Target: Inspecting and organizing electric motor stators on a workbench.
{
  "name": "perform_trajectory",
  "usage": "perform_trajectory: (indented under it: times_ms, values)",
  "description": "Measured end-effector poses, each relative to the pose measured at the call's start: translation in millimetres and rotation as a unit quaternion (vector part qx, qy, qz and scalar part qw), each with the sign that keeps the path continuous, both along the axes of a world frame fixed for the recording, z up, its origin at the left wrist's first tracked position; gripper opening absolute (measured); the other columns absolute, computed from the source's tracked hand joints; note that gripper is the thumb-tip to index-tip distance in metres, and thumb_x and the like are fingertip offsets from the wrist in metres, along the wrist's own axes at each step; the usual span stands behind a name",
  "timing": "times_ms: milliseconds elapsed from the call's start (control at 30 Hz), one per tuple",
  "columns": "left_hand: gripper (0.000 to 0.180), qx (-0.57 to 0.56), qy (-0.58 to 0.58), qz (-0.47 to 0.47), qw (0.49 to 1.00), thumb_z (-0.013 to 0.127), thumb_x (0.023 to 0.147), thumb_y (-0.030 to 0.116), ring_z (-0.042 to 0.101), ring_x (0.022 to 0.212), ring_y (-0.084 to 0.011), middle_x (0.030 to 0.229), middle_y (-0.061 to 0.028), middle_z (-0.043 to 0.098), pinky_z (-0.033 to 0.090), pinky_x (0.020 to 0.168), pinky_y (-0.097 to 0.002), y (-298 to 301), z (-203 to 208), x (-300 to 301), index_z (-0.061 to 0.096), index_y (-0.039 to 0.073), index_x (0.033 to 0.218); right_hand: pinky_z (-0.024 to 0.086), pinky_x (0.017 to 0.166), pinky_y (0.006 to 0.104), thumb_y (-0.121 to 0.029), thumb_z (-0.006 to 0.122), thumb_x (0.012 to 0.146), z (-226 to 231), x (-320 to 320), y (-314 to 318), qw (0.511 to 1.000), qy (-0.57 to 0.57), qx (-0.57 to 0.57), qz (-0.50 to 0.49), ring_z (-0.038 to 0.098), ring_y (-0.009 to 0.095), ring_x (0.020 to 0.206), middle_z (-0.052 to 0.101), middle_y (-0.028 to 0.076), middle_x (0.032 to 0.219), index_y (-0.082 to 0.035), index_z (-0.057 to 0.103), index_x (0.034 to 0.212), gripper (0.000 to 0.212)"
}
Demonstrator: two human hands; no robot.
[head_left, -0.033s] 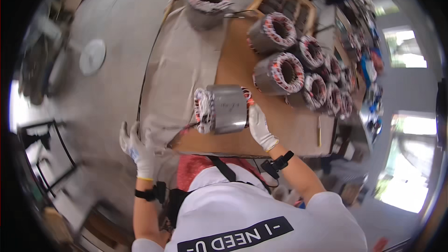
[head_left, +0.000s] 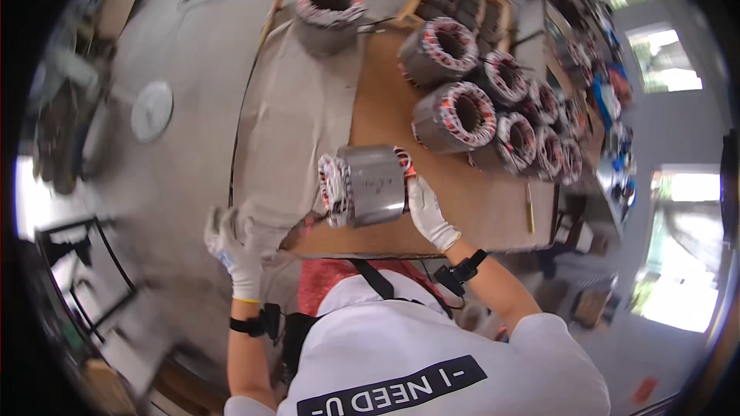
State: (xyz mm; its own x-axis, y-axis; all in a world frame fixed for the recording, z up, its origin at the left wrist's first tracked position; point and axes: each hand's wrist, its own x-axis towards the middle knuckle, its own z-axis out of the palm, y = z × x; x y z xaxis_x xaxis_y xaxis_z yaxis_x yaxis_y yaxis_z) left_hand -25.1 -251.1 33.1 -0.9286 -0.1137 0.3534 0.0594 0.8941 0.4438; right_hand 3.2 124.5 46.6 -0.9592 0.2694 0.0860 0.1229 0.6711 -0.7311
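A grey motor stator (head_left: 376, 182) lies on its side near the front of the table, with white-laced windings at both ends. My right hand (head_left: 428, 217), in a white glove, grips the winding at its right end; some of the fingers are hidden there. Out to the left, my left hand (head_left: 236, 256), gloved too, is empty and open with its fingers apart, close to the table's left edge. Motion blurs its fingertips somewhat. Dark leads and a reddish bit (head_left: 308, 223) show below the stator's left end.
Several more stators (head_left: 455, 117) stand grouped on the right of the brown-topped table (head_left: 347, 244). One stator (head_left: 330, 19) stands at the far left on a pale cloth (head_left: 297, 100). Behind the group is a wooden crate (head_left: 499, 19). A thin stick (head_left: 530, 208) lies at the right.
My left hand has shifted slightly right, toward the table. The right hand stays at the stator's right end. The whole view has turned a little.
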Motion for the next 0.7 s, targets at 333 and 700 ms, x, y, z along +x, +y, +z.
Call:
perform_trajectory:
  times_ms: [333,700]
  values:
    - [0.082,0.628,-0.541,-0.243,0.504,0.034,0.099,0.063,0.038,0.139,-0.0246,0.153,-0.0131,0.038,0.028,0.117,-0.0384,102.5,27.8,10.0,0.027,-0.001,0.151,0.045,0.087,0.0421,-0.042,0.046,0.101,12.0,45.4,-26.5,0.966,-0.127,-0.221,-0.042,0.059,0.036,0.095,0.062,0.023,0.1,0.003,0.056,0.109,0.047]
    - [0.053,0.542,-0.495,-0.227,0.641,0.051,0.103,0.032,0.053,0.122,-0.0205,0.135,-0.0107,0.054,0.041,0.104,-0.0344,189.6,102.5,52.0,0.04,-0.003,0.142,0.048,0.088,0.0411,-0.043,0.05,0.096,21.0,38.1,26.5,0.912,-0.127,-0.374,-0.114,0.065,0.036,0.097,0.068,0.024,0.097,0.004,0.065,0.108,0.05]
